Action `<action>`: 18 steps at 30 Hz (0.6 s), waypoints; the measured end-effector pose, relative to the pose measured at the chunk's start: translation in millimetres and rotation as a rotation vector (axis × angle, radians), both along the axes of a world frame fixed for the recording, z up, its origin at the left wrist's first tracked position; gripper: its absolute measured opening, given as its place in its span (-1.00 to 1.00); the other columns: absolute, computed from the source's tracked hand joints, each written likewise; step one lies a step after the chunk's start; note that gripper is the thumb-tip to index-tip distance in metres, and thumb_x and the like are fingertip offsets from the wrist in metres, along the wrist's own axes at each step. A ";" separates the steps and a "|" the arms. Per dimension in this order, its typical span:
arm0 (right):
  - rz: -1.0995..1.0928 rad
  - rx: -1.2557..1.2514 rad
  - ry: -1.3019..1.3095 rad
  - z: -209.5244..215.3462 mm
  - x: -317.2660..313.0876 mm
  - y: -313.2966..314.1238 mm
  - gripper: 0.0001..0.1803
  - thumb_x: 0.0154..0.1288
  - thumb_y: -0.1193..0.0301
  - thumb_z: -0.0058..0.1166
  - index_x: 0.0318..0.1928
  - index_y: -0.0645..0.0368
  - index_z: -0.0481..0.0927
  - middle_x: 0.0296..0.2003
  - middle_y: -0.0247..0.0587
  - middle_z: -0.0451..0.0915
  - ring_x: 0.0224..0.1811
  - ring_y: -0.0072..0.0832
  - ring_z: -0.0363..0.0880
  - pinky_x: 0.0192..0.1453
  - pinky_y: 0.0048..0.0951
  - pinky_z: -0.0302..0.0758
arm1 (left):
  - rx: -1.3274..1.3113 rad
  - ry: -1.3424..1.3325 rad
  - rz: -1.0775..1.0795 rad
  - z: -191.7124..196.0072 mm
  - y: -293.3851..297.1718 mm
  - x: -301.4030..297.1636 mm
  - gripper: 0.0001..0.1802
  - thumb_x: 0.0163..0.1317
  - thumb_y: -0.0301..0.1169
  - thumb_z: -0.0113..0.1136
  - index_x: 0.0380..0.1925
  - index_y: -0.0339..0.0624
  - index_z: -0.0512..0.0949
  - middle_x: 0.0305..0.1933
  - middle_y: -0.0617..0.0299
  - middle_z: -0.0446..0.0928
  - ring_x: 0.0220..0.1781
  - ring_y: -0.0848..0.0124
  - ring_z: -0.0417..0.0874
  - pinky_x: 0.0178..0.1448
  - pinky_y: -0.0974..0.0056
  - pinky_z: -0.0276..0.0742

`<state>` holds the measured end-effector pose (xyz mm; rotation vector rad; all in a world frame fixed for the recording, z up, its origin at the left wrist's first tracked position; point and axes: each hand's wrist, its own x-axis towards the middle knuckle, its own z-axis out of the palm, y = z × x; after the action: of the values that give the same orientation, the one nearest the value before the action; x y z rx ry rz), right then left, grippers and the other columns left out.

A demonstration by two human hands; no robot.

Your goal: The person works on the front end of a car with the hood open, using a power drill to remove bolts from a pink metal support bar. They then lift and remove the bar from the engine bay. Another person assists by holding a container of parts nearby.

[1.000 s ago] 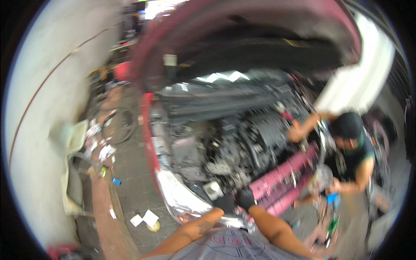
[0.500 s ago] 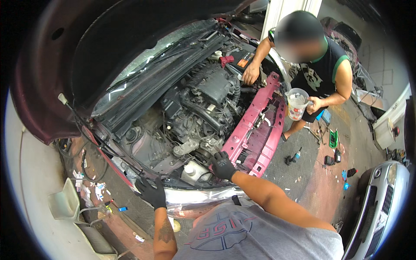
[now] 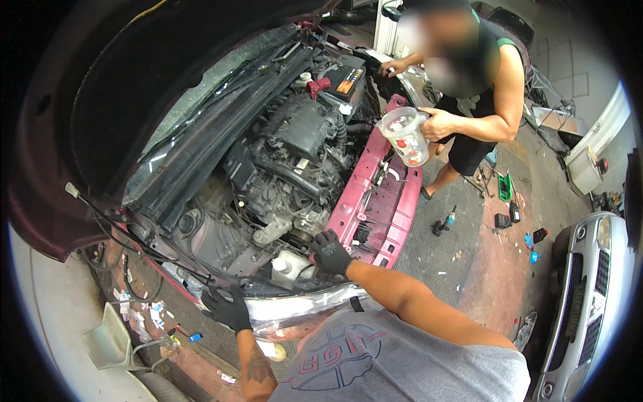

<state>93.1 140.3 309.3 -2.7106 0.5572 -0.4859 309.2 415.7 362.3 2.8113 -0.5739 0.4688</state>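
Note:
My left hand [image 3: 226, 308], in a dark grey work glove, rests on the car's front corner with fingers spread. My right hand [image 3: 329, 254], gloved alike, lies over the near end of the pink radiator support [image 3: 349, 209], fingers stretched forward. Neither hand holds anything. Just left of my right hand sits a white plastic reservoir [image 3: 289, 268] with a round cap. Beyond it is the dusty engine [image 3: 295, 134] under the raised hood [image 3: 127, 74]. Across the support, a co-worker's hand [image 3: 439, 124] grips a clear plastic pitcher [image 3: 404, 137] by its handle.
The co-worker's other hand [image 3: 394, 67] is near the far fender, by the battery [image 3: 347, 79]. A cordless drill [image 3: 445, 221], a green case [image 3: 505, 187] and bottles lie on the floor. A silver car [image 3: 583, 308] stands at right, a chair [image 3: 110, 342] at left.
The co-worker has leaned in, bringing the pitcher over the pink support and drawing the other hand back from beside the battery. The view has shifted slightly; my hands stay in place.

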 end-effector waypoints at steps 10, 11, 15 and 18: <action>0.008 -0.103 -0.132 3.0 0.5 0.6 -0.54 0.01 0.38 0.18 -0.02 0.24 0.51 -0.09 0.07 0.44 0.08 0.02 0.36 0.29 0.09 0.22 | -0.020 -0.024 -0.024 -1.5 2.7 1.5 -0.21 0.25 0.11 0.13 0.33 -0.20 0.36 0.39 -0.23 0.28 0.50 -0.09 0.22 0.50 -0.34 -0.06; 0.008 -0.103 -0.124 4.1 0.6 0.9 -0.54 0.01 0.39 0.18 -0.02 0.24 0.51 -0.09 0.06 0.44 0.08 0.02 0.36 0.29 0.08 0.22 | -0.025 -0.024 -0.022 -0.9 3.3 1.1 -0.21 0.25 0.11 0.14 0.33 -0.20 0.36 0.39 -0.23 0.28 0.50 -0.09 0.21 0.50 -0.34 -0.06; 0.006 -0.108 -0.126 6.2 0.3 1.8 -0.55 0.01 0.39 0.19 -0.03 0.23 0.51 -0.10 0.05 0.44 0.07 0.02 0.36 0.28 0.08 0.22 | -0.025 -0.059 -0.028 -1.8 3.0 0.7 -0.25 0.27 0.13 0.12 0.31 -0.15 0.38 0.39 -0.21 0.30 0.49 -0.08 0.23 0.48 -0.35 -0.01; 0.014 -0.078 -0.080 5.9 -1.6 2.5 -0.52 0.05 0.38 0.15 0.02 0.31 0.49 0.02 0.11 0.43 0.13 0.04 0.35 0.31 0.12 0.20 | -0.011 -0.078 -0.023 -2.8 3.2 1.2 -0.27 0.28 0.12 0.11 0.31 -0.11 0.39 0.38 -0.19 0.32 0.48 -0.07 0.25 0.46 -0.35 0.03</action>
<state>91.5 142.8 315.2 -2.7519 0.5075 -0.6216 310.4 418.9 359.5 2.7832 -0.6169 0.5781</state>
